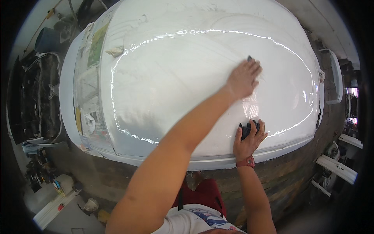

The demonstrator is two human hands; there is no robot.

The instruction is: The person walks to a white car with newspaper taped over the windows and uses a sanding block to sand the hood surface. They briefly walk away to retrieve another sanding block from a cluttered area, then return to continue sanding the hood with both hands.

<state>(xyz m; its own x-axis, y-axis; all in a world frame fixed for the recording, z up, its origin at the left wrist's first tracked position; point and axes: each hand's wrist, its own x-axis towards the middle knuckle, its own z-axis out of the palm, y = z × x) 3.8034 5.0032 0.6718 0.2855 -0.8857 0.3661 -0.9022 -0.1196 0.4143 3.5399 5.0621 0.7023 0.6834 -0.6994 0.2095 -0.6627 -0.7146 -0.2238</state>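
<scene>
A broad, glossy white car panel spreads in front of me, with whitish smears and a wavy ring of reflected light on it. My left hand is stretched far across, pressed palm down on the wet-looking panel. A small dark piece pokes out at its fingertips; the rest is hidden under the hand. Closer to me, near the panel's front edge, my right hand wears a red watch at the wrist. Its fingers curl over a crumpled black cloth resting on the panel.
Masking paper covers the glass to the left of the panel. A crumpled beige wad lies at the panel's left. White bars stand low at the right, a blue bin at far left, and a removed dark car part below it.
</scene>
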